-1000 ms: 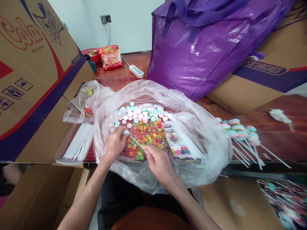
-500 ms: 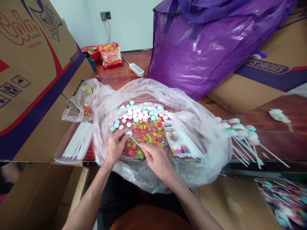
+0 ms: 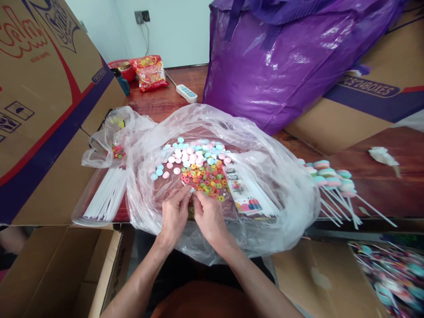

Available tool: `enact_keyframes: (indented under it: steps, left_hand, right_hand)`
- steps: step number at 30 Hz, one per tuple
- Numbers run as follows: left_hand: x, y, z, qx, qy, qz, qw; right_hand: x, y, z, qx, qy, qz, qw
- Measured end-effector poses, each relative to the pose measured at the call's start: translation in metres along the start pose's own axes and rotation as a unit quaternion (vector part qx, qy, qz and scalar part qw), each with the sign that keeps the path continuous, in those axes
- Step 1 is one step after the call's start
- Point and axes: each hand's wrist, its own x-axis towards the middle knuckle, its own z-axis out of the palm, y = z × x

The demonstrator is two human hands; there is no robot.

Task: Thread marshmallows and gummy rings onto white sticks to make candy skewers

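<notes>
My left hand (image 3: 175, 211) and my right hand (image 3: 209, 216) meet over the candy pile, fingertips pinched close together. Between them shows a bit of a small pale candy (image 3: 192, 190); a thin white stick (image 3: 183, 183) seems to poke out at its upper left. My fingers hide most of both. Just beyond lie pink, white and light blue round candies (image 3: 188, 155), and nearer, colourful ring candies (image 3: 208, 179). To the right, a printed packet (image 3: 243, 194) rests on white sticks (image 3: 265, 198). All this lies within an opened clear plastic bag (image 3: 285, 221).
More white sticks (image 3: 107, 194) lie in a tray at left, by a small bag of ring candies (image 3: 118, 151). Striped lollipops (image 3: 327, 174) sit at right. Big cartons (image 3: 53, 145) and a purple bag (image 3: 281, 66) stand behind. Below right is a heap of lollipops (image 3: 394, 278).
My hands have come together, the left moving right and nearer to me. The stick between them is now mostly covered by my fingers. The view has shifted slightly.
</notes>
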Motion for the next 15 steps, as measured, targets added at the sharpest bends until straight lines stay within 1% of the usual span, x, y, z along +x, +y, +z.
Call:
enact_keyframes:
  steps: [2,3,6,9,10,12,15]
  left_hand:
    - [0.01,0.001,-0.001,0.014,-0.009,0.012,1.0]
    - [0.018,0.001,-0.003,0.037,-0.01,0.027,0.999]
    - [0.047,-0.006,-0.007,0.143,-0.027,0.084,0.986]
    - [0.068,-0.016,-0.009,0.227,-0.089,0.131,0.961]
    - [0.072,-0.019,-0.009,0.243,-0.107,0.142,0.954]
    - [0.073,-0.024,-0.011,0.263,-0.119,0.156,0.945]
    - [0.068,-0.027,-0.015,0.266,-0.103,0.161,0.945]
  right_hand:
    - [0.0,0.009,-0.007,-0.016,0.015,-0.01,1.0]
    - [-0.001,0.014,-0.011,-0.027,0.021,-0.012,0.999]
    - [-0.006,0.026,-0.018,-0.049,0.024,-0.001,0.999]
    - [-0.012,0.031,-0.018,-0.037,0.021,0.003,0.999]
    - [-0.014,0.032,-0.017,-0.033,0.021,0.002,0.999]
    - [-0.015,0.032,-0.015,-0.028,0.02,-0.001,0.999]
    - [-0.015,0.031,-0.014,-0.024,0.011,-0.006,1.0]
